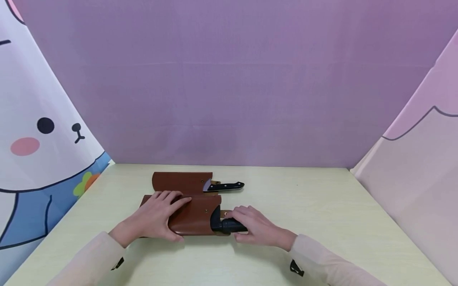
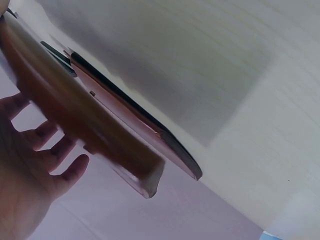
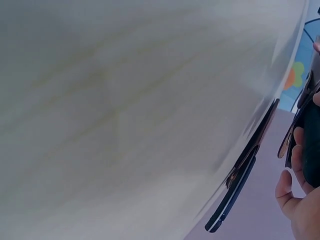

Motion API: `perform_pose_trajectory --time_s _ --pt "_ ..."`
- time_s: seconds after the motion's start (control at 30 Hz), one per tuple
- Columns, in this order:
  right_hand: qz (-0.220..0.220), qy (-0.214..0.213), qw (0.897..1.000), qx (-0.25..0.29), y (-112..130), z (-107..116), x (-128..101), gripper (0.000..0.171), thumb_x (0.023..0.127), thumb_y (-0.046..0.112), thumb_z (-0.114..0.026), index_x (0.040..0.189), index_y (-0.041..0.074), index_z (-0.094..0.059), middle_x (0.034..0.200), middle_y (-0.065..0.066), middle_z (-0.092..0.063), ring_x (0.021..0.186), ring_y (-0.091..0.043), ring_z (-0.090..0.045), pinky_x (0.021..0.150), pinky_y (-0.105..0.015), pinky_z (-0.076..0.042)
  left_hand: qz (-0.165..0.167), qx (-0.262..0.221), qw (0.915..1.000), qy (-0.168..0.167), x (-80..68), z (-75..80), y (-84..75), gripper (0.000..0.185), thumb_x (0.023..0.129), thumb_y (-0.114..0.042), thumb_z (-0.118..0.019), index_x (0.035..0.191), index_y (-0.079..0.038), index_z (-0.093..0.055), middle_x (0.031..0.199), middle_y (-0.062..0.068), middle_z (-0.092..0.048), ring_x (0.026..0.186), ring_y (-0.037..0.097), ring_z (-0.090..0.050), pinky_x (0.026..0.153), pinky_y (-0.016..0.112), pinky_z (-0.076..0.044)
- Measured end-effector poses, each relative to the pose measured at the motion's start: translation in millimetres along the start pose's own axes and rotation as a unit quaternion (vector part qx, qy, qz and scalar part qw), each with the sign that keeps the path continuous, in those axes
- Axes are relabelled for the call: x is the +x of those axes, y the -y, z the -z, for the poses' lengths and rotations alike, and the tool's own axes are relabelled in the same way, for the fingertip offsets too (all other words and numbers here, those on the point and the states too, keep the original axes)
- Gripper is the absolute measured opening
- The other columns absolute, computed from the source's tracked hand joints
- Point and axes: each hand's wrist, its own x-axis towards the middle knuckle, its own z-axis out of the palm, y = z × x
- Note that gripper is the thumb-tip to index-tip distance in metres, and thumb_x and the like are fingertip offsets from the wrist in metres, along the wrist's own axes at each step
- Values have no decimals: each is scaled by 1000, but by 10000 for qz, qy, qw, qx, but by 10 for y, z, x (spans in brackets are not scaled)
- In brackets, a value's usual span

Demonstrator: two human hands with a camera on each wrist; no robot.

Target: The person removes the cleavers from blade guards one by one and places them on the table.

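Observation:
My left hand (image 1: 157, 216) spans a brown leather sheath (image 1: 196, 218), thumb at its near edge and fingers over the top. In the left wrist view, the held sheath (image 2: 75, 105) appears tilted beside the fingers. My right hand (image 1: 259, 227) grips the black handle (image 1: 232, 225) of a knife. A black part shows at the sheath's mouth, and the rest of the knife is hidden inside. In the right wrist view, fingers (image 3: 297, 155) wrap the dark handle (image 3: 312, 145) at the frame's edge.
Behind the held sheath, a second brown sheath (image 1: 179, 182) lies on the pale table (image 1: 322, 222), with a black riveted knife handle (image 1: 227, 186) sticking out to the right. A purple backdrop (image 1: 229, 87) rises at the back, with printed cloths (image 1: 43, 167) at the sides.

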Motion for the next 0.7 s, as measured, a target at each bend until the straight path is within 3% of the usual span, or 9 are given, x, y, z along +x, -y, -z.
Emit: perform_pose_trajectory --time_s 0.4,0.7 --pt "-41 -124 9999 -14 -10 -3 -20 42 73 20 -66 113 17 -56 95 10 -58 79 -1 -46 67 -14 -31 70 53 10000 16 -11 36 14 102 54 -80 -61 136 -22 -44 128 7 -47 113 26 -46 91 49 -36" --pt "-112 13 9999 32 -3 -12 -45 41 76 20 -65 115 20 -55 97 10 -59 82 -1 -47 71 -15 -33 42 16 10000 23 -34 16 16 101 55 -80 -61 136 -20 -44 127 7 -46 113 27 -46 91 50 -37"
